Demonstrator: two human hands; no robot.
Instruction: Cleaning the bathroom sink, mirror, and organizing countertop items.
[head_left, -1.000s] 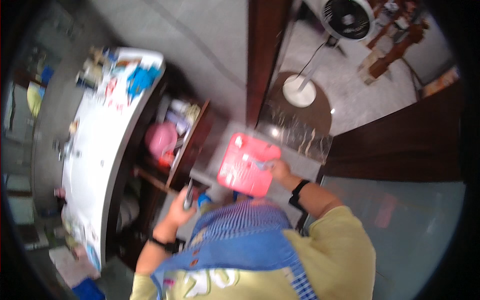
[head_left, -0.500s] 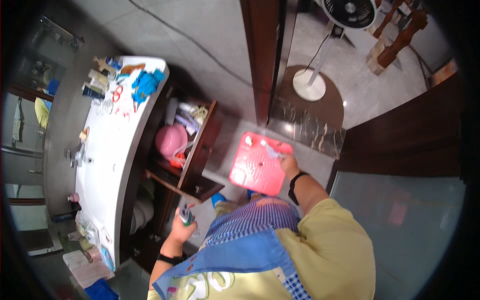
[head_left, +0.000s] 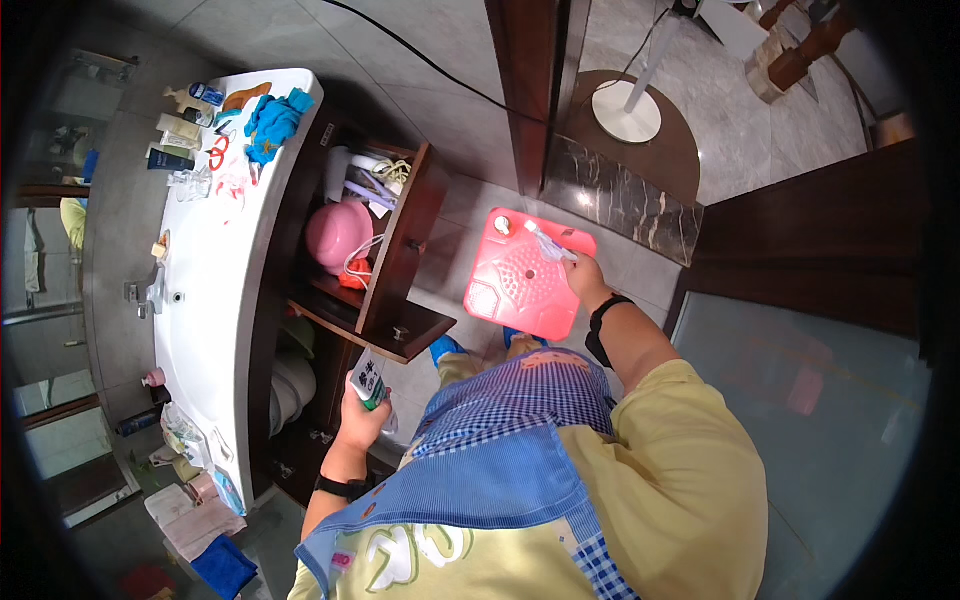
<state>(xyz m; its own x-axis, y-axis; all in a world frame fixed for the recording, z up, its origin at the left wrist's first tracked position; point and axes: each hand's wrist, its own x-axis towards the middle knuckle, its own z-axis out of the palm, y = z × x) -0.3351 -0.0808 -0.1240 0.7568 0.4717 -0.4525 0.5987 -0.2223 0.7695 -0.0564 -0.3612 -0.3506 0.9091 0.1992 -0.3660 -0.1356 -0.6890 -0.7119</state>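
Note:
My left hand [head_left: 362, 418], beside the open cabinet, is closed around a small white-and-green printed pack [head_left: 368, 382] whose exact kind I cannot make out. Over the right side of a pink plastic stool [head_left: 500, 265], my right hand [head_left: 588, 276] grips a slim white tube-like item with purplish marks [head_left: 548, 244]; its free end points toward the stool's far edge. A small whitish round thing [head_left: 502, 225] lies on the stool's far left corner. Both wrists wear black bands.
A pulled-out drawer [head_left: 400, 240] at left holds a pink bowl-shaped thing [head_left: 338, 238], cords and other items. Below it a cabinet door [head_left: 405, 335] stands open. The white washbasin counter [head_left: 215, 330] carries bottles and a blue cloth [head_left: 275, 122]. A fan base [head_left: 627, 110] stands beyond the doorway.
The whole view has shifted, with the stool and fan now higher in it. The pack in my left hand has turned so its printed face shows. My right hand keeps its hold over the stool.

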